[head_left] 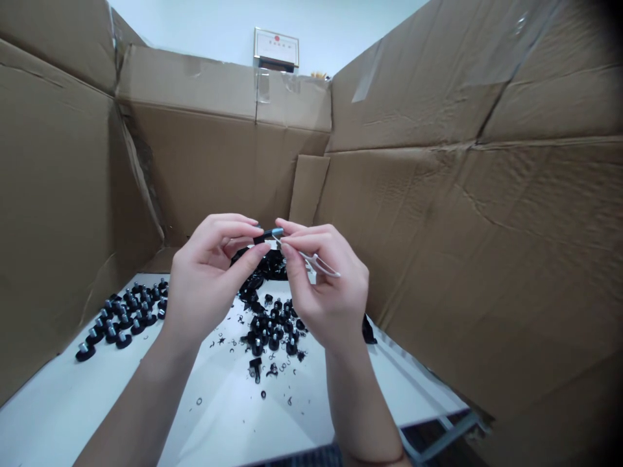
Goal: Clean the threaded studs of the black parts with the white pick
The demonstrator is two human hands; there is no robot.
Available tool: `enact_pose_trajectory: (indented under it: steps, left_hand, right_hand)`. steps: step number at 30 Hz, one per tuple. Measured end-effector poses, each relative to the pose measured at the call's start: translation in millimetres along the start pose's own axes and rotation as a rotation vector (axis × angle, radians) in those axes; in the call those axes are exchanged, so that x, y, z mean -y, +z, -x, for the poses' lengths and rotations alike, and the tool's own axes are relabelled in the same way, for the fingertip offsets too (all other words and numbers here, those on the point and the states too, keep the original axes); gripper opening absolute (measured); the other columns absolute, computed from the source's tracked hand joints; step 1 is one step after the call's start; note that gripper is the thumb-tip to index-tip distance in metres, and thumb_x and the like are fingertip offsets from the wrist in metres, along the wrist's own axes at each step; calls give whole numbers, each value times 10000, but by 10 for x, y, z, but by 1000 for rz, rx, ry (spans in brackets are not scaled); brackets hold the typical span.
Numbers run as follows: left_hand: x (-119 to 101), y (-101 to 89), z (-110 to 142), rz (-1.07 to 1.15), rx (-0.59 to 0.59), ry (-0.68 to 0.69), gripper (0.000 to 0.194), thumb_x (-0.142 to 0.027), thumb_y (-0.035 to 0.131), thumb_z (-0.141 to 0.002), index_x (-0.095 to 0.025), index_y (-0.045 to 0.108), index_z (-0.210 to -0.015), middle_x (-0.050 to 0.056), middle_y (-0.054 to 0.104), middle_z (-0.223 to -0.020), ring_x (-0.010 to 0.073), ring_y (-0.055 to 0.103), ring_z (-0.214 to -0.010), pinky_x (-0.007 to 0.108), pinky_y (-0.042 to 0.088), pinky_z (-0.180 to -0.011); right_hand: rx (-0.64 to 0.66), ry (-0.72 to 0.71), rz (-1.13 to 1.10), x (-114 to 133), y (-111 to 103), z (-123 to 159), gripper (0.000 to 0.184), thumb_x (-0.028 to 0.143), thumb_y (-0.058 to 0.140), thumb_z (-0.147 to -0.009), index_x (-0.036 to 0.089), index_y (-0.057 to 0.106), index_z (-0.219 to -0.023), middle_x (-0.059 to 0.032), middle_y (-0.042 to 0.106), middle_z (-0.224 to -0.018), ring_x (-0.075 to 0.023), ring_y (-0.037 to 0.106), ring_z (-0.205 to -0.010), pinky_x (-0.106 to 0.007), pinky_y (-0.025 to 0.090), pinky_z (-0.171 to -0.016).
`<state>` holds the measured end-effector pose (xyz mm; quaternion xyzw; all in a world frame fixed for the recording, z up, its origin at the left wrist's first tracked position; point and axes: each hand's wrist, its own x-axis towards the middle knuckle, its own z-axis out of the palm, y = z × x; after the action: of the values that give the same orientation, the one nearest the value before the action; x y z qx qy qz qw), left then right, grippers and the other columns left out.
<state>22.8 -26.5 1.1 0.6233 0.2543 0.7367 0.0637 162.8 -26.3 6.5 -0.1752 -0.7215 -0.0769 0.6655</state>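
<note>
Tall brown cardboard panels (pixel 219 162), clear tape strips (pixel 263 87), framed certificate (pixel 276 48) against pale wall (pixel 204 29)

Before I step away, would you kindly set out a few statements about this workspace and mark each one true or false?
1. The left hand holds a dark piece with a shiny end. True.
2. The right hand holds nothing. False: the right hand holds a slim white tool.
3. Black parts with metal studs stand in a group on the left side of the white table. True.
4. The framed certificate lies on the table. False: the framed certificate shows above the far cardboard wall.
5. Both hands are raised above the table. True.
</note>
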Motion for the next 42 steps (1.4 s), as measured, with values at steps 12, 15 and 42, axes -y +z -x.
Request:
enact_pose_trajectory:
  steps: [12, 15, 42]
  left_hand:
    - [16, 67, 51, 9, -3, 64, 169, -78, 720, -764, -227, 697, -840, 2, 665, -969, 116, 651, -902, 225, 574, -768]
    - [8, 79, 69, -51, -26, 94, 157, -98, 731, -761, -228, 695, -840, 1, 668, -971, 120, 651, -886, 238, 570, -740]
    - [79, -41, -41, -213, -51, 170, 115, -191, 752, -765, -259, 703, -843, -1, 689, -967, 132, 640, -812, 267, 492, -602]
  right_hand:
    - [-31, 8, 34, 19, 14, 10, 146, 61, 576, -858, 207, 582, -850, -29, 661, -877, -169, 703, -973, -313, 597, -763]
    - [-75, -31, 68, 17, 51, 24, 157, 65, 558, -869, 219, 571, -848, -18, 654, -839, -178, 704, -962, -328, 603, -753]
    - [-281, 16, -188, -152, 465, 36, 101, 116, 536, -902, 211, 565, -882, -34, 605, -890, -197, 702, -965, -374, 598, -775]
